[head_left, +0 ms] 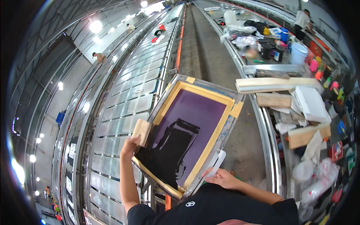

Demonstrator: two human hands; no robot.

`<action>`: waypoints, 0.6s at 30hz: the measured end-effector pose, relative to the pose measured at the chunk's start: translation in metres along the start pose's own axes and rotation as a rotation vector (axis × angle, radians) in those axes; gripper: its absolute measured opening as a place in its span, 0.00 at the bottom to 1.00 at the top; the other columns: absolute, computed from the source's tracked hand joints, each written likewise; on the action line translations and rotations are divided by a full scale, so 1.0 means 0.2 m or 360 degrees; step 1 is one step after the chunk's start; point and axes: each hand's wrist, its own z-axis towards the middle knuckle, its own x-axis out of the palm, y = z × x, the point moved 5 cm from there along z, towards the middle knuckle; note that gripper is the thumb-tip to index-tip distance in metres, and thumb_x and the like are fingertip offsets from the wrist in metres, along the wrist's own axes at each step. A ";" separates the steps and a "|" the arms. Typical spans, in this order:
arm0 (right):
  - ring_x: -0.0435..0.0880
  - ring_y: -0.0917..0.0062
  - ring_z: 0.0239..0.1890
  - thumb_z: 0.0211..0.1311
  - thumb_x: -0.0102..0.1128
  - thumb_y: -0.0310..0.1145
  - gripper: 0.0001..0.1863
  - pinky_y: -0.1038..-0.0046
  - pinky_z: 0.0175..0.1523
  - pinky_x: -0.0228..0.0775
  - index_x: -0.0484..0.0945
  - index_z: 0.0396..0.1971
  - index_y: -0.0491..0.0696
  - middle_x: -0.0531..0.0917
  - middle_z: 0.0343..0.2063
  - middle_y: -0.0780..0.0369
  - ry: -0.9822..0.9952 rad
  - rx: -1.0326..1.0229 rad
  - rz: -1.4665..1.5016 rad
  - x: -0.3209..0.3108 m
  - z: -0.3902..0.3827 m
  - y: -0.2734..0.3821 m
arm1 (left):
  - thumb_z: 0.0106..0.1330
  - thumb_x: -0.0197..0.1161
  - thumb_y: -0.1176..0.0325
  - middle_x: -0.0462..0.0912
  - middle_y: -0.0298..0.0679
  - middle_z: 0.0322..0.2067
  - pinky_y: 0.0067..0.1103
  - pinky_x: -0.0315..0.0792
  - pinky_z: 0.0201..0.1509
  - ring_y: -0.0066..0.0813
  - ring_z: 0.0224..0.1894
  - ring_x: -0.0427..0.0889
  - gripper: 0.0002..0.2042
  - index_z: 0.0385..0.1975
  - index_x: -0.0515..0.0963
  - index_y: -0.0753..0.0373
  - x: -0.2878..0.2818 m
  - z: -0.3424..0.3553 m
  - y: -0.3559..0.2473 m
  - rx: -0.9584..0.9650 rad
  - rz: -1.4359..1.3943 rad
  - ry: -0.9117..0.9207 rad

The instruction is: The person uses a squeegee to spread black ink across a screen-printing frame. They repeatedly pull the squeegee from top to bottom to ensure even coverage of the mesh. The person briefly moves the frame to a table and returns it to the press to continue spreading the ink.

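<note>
1. Right hand (224, 178): fingers grasping a white handle (216, 164) at the lower right edge of the framed screen (205, 125).
2. Left hand (129, 146): fingers clasped about a wooden block (141, 130); block at the frame's left edge.
3. Framed screen slants before the body; purple mesh, yellow-taped border; black ink (159, 157) mainly over its lower left; what supports it beneath, cannot tell.
4. Right worktop (270, 150): wooden boards (273, 100); farther along, pale bucket (298, 54), dark jars (266, 51).
5. Left: pale panels (133, 103) in a long row; beyond, a person (99, 57) bending.
</note>
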 end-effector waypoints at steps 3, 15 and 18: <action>0.77 0.79 0.59 0.75 0.57 0.29 0.20 0.73 0.66 0.68 0.71 0.63 0.44 0.78 0.56 0.62 0.0266 0.0284 -0.0203 -0.19 0.35 0.26 | 0.65 0.65 0.68 0.87 0.42 0.43 0.25 0.78 0.50 0.31 0.44 0.87 0.18 0.51 0.80 0.73 -0.15 0.15 0.08 -0.0038 -0.0128 -0.0102; 0.84 0.60 0.33 0.65 0.60 0.32 0.11 0.63 0.41 0.75 0.82 0.41 0.41 0.85 0.29 0.52 -0.0801 0.0756 -0.1459 -2.17 0.84 -0.32 | 0.65 0.66 0.66 0.87 0.37 0.38 0.23 0.78 0.45 0.28 0.38 0.87 0.16 0.48 0.81 0.69 -0.27 1.76 -0.39 0.0100 -0.0229 -0.0224; 0.83 0.52 0.34 0.64 0.58 0.29 0.12 0.61 0.42 0.76 0.80 0.46 0.44 0.84 0.31 0.50 -0.1119 0.0751 -0.1027 -2.03 1.21 0.00 | 0.65 0.66 0.66 0.87 0.36 0.38 0.22 0.77 0.46 0.27 0.39 0.86 0.16 0.48 0.81 0.69 -0.21 2.25 -0.60 0.0055 -0.0133 -0.0210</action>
